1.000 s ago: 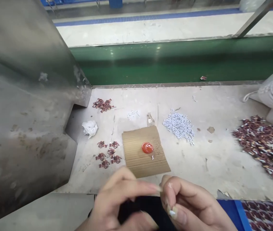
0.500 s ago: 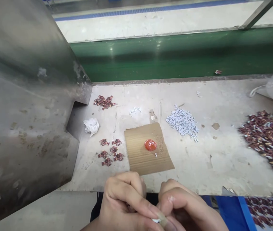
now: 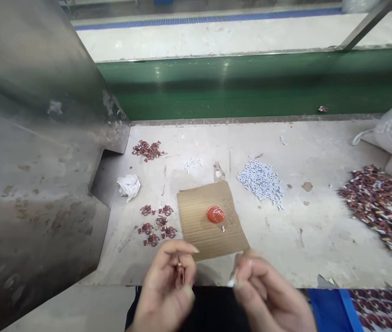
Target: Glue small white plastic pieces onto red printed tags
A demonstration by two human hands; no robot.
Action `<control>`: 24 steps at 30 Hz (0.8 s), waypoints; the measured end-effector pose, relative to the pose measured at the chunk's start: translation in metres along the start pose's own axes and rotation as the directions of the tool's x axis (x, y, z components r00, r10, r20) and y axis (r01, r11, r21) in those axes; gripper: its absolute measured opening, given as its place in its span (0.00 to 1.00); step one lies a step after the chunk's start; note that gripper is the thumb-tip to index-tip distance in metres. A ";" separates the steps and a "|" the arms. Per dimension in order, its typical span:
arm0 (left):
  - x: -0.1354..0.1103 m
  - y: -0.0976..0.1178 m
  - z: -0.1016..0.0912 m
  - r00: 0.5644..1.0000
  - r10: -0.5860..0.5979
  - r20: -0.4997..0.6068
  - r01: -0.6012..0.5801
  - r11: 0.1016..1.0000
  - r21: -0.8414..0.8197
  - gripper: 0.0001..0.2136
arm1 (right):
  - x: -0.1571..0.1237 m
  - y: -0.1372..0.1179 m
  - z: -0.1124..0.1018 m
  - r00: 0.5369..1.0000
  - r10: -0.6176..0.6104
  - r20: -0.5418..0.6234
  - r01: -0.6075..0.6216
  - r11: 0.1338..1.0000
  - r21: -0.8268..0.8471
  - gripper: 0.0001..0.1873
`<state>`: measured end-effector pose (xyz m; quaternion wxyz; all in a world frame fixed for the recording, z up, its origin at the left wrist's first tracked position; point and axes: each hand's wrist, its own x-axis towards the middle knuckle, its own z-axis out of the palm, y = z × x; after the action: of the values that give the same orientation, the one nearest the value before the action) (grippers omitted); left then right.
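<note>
on the near side of the cardboard (image 3: 196, 223), the left hand (image 3: 170, 288) held a brown figure (image 3: 180, 275) in curled fingers; the right hand (image 3: 263, 288) pinched a white piece (image 3: 231, 282). a red blob (image 3: 215, 214) lay on the cardboard.

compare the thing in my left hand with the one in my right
The left piece is reddish-brown; the right piece is white. The left piece shows larger than the right piece. The left hand curls around the left piece; the right hand pinches the right piece. Both are small and hand-held.
</note>
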<state>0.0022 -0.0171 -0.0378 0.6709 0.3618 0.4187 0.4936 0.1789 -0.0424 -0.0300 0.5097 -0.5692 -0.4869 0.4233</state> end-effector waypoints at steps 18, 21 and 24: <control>-0.016 0.010 -0.093 0.962 -0.141 -0.234 0.254 0.779 0.574 0.11 | 0.061 0.041 -0.041 0.978 -0.147 0.147 0.207 0.713 -0.670 0.08; -0.017 0.013 -0.091 0.965 -0.156 -0.210 0.255 0.735 0.628 0.13 | 0.057 0.039 -0.049 0.977 -0.182 0.108 0.207 0.722 -0.660 0.05; -0.016 0.011 -0.086 0.960 0.025 -0.278 0.191 0.668 0.720 0.12 | 0.050 0.039 -0.056 0.981 -0.173 0.094 0.192 0.738 -0.647 0.04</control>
<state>-0.0833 -0.0236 -0.0578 0.4264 0.5136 0.6842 0.2937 0.2465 -0.0024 -0.0616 0.3112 -0.6549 -0.6641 0.1826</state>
